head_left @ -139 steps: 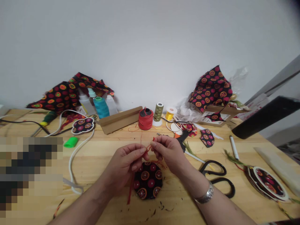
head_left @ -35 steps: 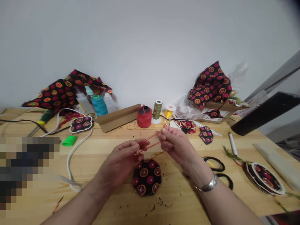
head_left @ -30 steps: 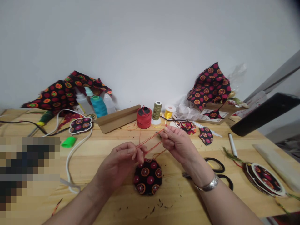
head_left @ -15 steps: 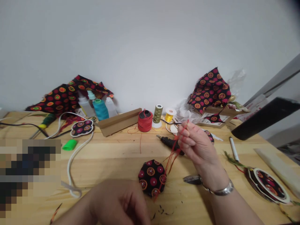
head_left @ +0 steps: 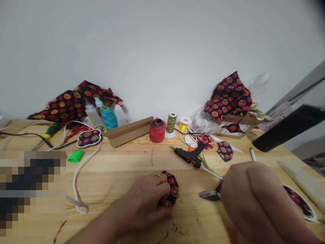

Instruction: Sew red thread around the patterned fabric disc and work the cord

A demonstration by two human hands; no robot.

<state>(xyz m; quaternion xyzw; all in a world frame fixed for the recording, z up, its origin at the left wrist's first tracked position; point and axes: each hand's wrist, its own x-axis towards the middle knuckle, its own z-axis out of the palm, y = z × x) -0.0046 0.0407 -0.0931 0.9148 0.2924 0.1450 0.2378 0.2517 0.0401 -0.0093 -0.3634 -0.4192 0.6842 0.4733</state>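
Observation:
My left hand (head_left: 146,195) is closed on a round, flat piece covered in black patterned fabric (head_left: 173,184), thumb and fingers at its left side, the piece at the table. Off to the right, my right hand (head_left: 256,200) is blurred and curled up, back of the hand toward me; its fingertips and anything in them are hidden. Beside it lie the dark blades of a cutting tool (head_left: 209,195), its handle partly behind the hand. Behind the right hand a white-rimmed oval piece with patterned fabric (head_left: 297,201) is partly covered.
A black glue gun (head_left: 189,156) lies mid-table. Behind stand red thread (head_left: 157,130), an olive spool (head_left: 171,122) and a yellow spool (head_left: 184,124). A white cable (head_left: 78,169) and green cap (head_left: 75,156) lie left. A black bar (head_left: 289,128) juts in at right.
My right hand has moved right and toward me from above the glue gun, where it held up red threads. My left hand has moved onto the fabric piece and gripped it.

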